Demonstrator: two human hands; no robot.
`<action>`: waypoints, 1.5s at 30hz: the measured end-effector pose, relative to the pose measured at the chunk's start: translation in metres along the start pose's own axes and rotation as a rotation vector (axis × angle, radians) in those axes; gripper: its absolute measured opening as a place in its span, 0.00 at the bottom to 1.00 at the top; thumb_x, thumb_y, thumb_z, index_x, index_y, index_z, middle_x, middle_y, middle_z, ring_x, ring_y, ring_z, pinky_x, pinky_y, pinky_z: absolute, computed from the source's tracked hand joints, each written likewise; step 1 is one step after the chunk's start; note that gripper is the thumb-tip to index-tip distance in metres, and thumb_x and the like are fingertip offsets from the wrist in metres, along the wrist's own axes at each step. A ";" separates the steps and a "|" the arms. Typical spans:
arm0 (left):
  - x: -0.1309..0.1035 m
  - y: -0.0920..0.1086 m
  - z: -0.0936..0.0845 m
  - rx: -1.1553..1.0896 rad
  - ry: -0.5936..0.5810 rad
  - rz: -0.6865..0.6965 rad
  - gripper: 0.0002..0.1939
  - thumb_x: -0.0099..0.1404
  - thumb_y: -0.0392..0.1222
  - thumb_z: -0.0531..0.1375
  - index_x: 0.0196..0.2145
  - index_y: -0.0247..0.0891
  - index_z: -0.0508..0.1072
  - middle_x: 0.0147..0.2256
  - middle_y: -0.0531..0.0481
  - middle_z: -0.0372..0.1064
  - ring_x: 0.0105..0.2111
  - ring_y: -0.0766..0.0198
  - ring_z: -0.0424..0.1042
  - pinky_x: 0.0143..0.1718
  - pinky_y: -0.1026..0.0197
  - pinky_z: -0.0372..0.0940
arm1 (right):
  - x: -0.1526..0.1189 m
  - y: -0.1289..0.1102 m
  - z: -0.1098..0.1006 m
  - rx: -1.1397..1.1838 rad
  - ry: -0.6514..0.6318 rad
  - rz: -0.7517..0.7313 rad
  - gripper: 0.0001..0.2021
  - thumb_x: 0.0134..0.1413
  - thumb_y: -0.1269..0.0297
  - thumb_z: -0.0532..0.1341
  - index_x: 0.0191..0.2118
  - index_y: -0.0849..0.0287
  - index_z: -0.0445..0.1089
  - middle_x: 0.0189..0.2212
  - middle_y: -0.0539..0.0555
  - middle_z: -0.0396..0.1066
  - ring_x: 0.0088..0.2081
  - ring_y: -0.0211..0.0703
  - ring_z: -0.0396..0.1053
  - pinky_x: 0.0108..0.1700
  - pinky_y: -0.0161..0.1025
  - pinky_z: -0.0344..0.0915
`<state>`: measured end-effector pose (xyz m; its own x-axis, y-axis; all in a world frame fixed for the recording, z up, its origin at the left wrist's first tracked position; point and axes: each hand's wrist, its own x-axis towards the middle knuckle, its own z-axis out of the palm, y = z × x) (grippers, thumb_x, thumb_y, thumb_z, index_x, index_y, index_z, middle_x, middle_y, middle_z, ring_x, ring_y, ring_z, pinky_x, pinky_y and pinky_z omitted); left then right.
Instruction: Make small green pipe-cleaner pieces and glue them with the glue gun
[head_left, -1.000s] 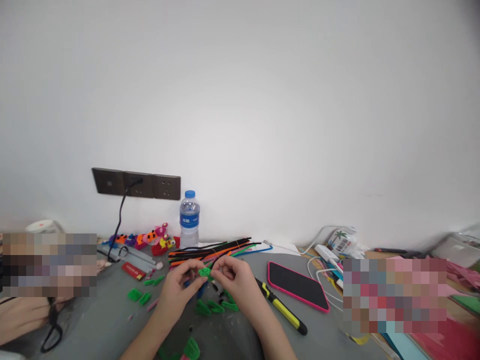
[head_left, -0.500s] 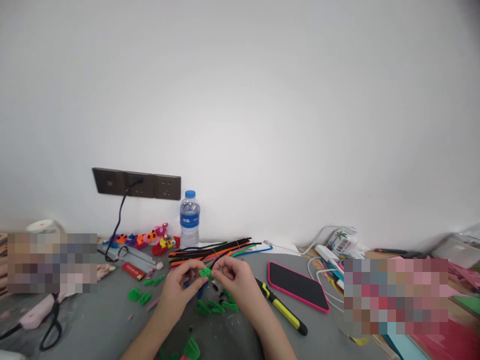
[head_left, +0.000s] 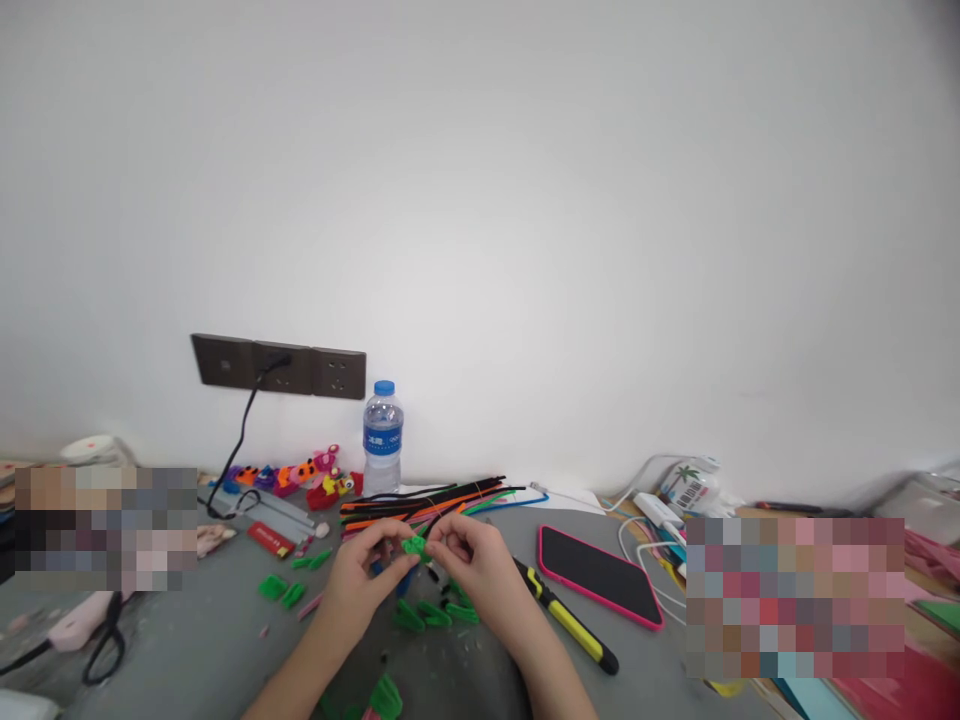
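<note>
A small fuzzy green piece is pinched between my left hand and my right hand, above the grey table. The fingertips of both hands meet at the piece, left hand on its left side, right hand on its right. Several folded green pieces lie on the table just below my hands, and a green piece lies near the bottom edge. More green pieces rest left of my left forearm. Behind my hands is a bundle of coloured pipe cleaners.
A yellow-black cutter and a pink-edged phone lie right of my right hand. A water bottle stands by the wall, beside colourful fuzzy figures. White cables and a pink tool flank the table.
The view has shifted slightly, so everything sits a little further right. Both hands keep hold of the green piece, with little visible finger movement.
</note>
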<state>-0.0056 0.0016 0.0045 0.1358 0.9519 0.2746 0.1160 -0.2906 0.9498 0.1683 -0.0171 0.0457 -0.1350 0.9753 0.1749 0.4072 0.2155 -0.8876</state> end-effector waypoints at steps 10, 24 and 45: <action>0.000 -0.001 0.002 -0.030 -0.019 -0.007 0.09 0.53 0.42 0.65 0.32 0.37 0.76 0.27 0.51 0.71 0.25 0.63 0.64 0.28 0.63 0.61 | 0.001 0.003 0.000 -0.003 -0.019 -0.016 0.03 0.51 0.71 0.60 0.28 0.60 0.68 0.16 0.41 0.47 0.21 0.34 0.47 0.24 0.32 0.43; -0.002 -0.003 0.001 -0.027 -0.034 -0.015 0.08 0.54 0.43 0.64 0.32 0.37 0.76 0.26 0.52 0.69 0.23 0.65 0.61 0.24 0.65 0.57 | -0.001 0.004 -0.001 -0.001 -0.033 -0.013 0.03 0.52 0.70 0.59 0.28 0.60 0.67 0.17 0.41 0.48 0.22 0.34 0.47 0.25 0.33 0.44; -0.001 0.000 0.000 -0.014 -0.031 -0.004 0.08 0.55 0.43 0.64 0.33 0.37 0.76 0.26 0.52 0.69 0.23 0.65 0.61 0.24 0.65 0.57 | -0.002 -0.001 -0.001 0.000 -0.026 -0.011 0.04 0.51 0.70 0.59 0.27 0.60 0.67 0.17 0.42 0.48 0.22 0.35 0.48 0.25 0.33 0.44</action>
<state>-0.0054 0.0003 0.0042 0.1660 0.9495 0.2661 0.1032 -0.2850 0.9529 0.1691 -0.0189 0.0469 -0.1629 0.9713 0.1733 0.4055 0.2260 -0.8857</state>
